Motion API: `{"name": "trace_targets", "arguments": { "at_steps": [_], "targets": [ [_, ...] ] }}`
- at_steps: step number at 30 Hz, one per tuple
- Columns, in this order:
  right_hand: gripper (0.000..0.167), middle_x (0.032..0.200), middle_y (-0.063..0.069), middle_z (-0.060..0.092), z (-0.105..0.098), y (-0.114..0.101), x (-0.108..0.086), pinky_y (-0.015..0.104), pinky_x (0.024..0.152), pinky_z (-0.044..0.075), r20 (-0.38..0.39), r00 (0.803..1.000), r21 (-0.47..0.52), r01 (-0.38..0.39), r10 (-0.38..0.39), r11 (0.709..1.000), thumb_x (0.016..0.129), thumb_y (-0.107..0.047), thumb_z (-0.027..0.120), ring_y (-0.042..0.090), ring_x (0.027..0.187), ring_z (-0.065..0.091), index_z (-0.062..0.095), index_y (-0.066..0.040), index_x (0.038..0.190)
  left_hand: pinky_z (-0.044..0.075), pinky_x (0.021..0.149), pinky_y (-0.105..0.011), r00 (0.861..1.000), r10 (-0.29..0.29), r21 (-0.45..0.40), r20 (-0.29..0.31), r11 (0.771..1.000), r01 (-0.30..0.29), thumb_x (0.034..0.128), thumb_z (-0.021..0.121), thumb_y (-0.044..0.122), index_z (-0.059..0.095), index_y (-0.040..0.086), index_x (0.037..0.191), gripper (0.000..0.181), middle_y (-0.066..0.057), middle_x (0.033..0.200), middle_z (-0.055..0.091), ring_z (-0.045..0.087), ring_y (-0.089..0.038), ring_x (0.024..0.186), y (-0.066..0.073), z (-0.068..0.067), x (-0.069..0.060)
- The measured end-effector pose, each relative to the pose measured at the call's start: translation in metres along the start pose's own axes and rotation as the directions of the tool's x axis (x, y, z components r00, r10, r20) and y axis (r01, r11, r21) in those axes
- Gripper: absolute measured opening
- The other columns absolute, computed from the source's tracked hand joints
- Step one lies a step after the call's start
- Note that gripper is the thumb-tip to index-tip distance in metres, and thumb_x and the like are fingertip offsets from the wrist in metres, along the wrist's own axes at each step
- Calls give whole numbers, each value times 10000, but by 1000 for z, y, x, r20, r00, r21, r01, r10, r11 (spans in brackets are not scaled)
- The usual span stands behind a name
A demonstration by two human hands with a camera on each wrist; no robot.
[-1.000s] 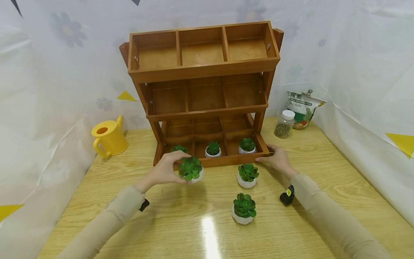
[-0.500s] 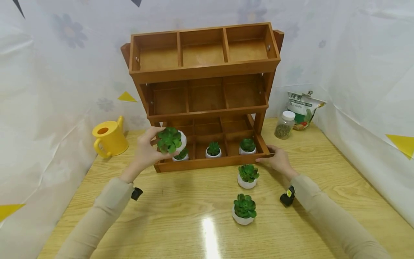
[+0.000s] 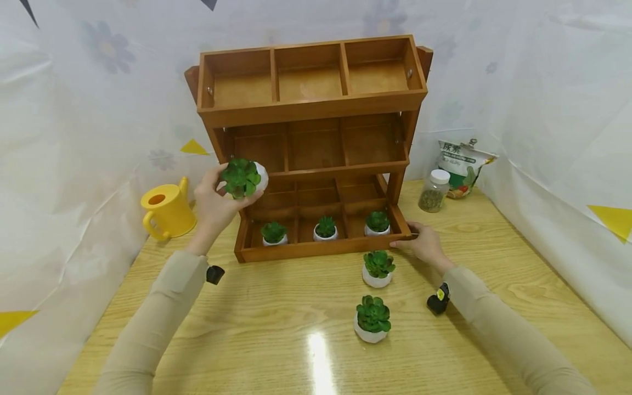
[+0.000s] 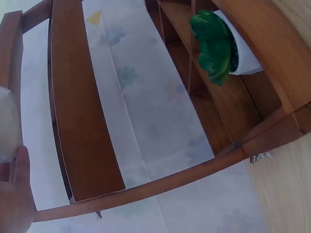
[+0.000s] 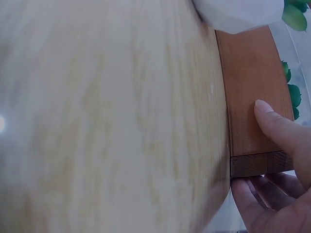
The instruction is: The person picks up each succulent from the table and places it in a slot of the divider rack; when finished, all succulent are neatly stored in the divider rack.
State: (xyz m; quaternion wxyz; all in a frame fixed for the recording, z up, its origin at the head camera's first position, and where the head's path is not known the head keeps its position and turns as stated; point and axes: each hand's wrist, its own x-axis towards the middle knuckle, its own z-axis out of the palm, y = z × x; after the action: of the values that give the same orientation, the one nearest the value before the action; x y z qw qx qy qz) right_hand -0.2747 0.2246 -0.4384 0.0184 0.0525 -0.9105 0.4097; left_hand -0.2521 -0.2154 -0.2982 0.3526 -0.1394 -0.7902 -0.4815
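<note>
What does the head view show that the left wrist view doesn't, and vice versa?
Only the head view: watering can, jar, bag, right grip, two plants on the table.
Only the left wrist view: metal fittings on the rack's left outer side.
Both: table, rack, left grip, the pot it holds, a plant in the bottom tier.

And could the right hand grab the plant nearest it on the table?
Probably yes: the right hand grips the shelf and would need to let go, but nothing stands between it and that potted plant.
</note>
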Motion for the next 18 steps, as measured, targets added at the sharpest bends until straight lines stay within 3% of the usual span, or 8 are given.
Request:
{"name": "trace_targets", "arguments": {
  "at_steps": [4, 10, 15, 18],
  "targets": [
    [773, 1327, 277, 531, 0, 0, 1, 526, 977, 434, 4, 1000, 5, 0, 0, 1000, 810, -323, 776, 418, 1160, 536, 437, 58, 1390, 516, 854, -220, 999, -32, 5, -40, 999, 32, 653, 888, 171, 597, 23, 1200, 637, -77, 1147, 607, 542, -40, 955, 0, 4, 5],
    [757, 1319, 269, 540, 0, 1, 2, 521, 967, 443, 6, 1000, 10, 4, -4, 1000, 808, -316, 779, 411, 1146, 548, 448, 46, 1385, 518, 863, -394, 994, 4, 17, -111, 1000, -3, 645, 889, 160, 584, -12, 1203, 659, -148, 1177, 598, 560, -160, 1004, -4, 16, 10],
    [754, 1312, 271, 545, 0, 2, 1, 519, 965, 443, -1, 1000, 10, 9, -9, 1000, 807, -321, 779, 409, 1138, 553, 454, 45, 1380, 484, 900, -377, 979, 32, 27, -201, 999, -27, 650, 890, 196, 555, -28, 1227, 703, -185, 1193, 585, 561, -246, 1066, -9, 30, 13],
    [756, 1314, 264, 547, 0, 3, 2, 518, 968, 443, 3, 1000, 12, 7, -7, 1000, 805, -325, 780, 405, 1140, 555, 455, 36, 1384, 496, 913, -338, 966, 19, 4, -259, 1000, -18, 646, 892, 187, 535, -39, 1223, 715, -193, 1194, 581, 584, -249, 1065, -13, 38, 17]
  ]
}}
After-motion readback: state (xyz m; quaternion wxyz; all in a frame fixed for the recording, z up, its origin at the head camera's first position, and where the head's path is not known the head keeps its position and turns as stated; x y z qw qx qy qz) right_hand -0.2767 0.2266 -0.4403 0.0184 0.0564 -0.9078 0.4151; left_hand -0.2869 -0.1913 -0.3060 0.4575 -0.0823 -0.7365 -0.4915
